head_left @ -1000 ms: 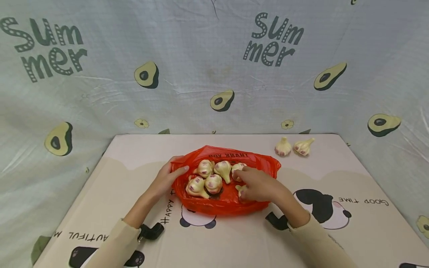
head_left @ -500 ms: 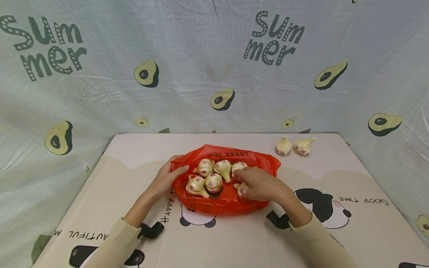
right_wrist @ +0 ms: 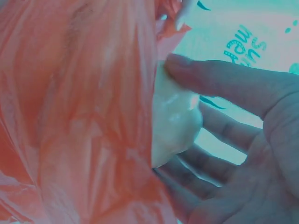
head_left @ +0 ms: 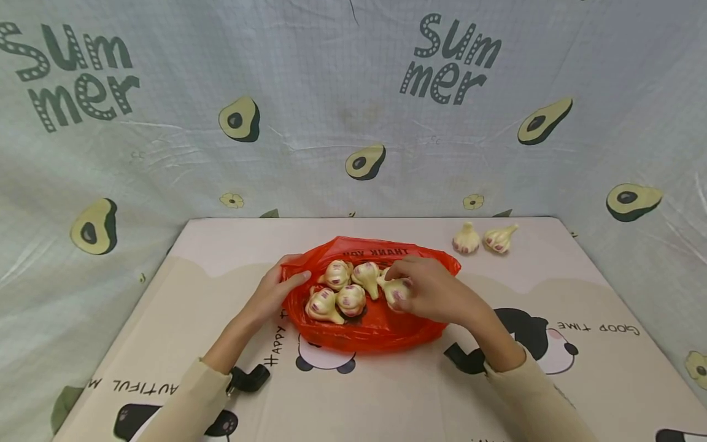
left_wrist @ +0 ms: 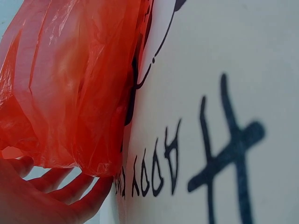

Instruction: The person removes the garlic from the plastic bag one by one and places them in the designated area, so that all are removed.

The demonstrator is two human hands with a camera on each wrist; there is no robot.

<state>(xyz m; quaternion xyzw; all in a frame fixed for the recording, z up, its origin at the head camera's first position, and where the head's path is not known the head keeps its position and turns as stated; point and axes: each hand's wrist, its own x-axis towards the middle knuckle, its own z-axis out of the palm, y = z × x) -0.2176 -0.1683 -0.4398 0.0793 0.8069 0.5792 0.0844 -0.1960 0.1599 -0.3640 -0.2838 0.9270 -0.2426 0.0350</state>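
Note:
A red plastic bag (head_left: 381, 334) lies spread wide on the table with several garlic bulbs (head_left: 350, 300) inside it. At its left end my left hand (head_left: 274, 288) grips the rim, thumb inside and fingers outside. The left wrist view shows those fingers (left_wrist: 88, 186) against the red plastic. My right hand (head_left: 433, 291) holds one garlic bulb (head_left: 394, 293) over the bag's right part, partly covering another bulb behind. In the right wrist view, thumb and fingers curl round this pale bulb (right_wrist: 175, 121), and the bag wall hides its left side.
Two more garlic bulbs, one upright (head_left: 466, 238) and one tilted (head_left: 499, 239), rest at the table's back right. The table (head_left: 364, 399) has a printed cover. A patterned cloth (head_left: 309, 123) hangs behind it. Black straps with hooked ends (head_left: 250, 378) sit at both wrists.
My right hand has lifted a garlic bulb from the bag's floor, moving slightly up and back. The left hand stays on the bag's rim. The head view has tilted slightly.

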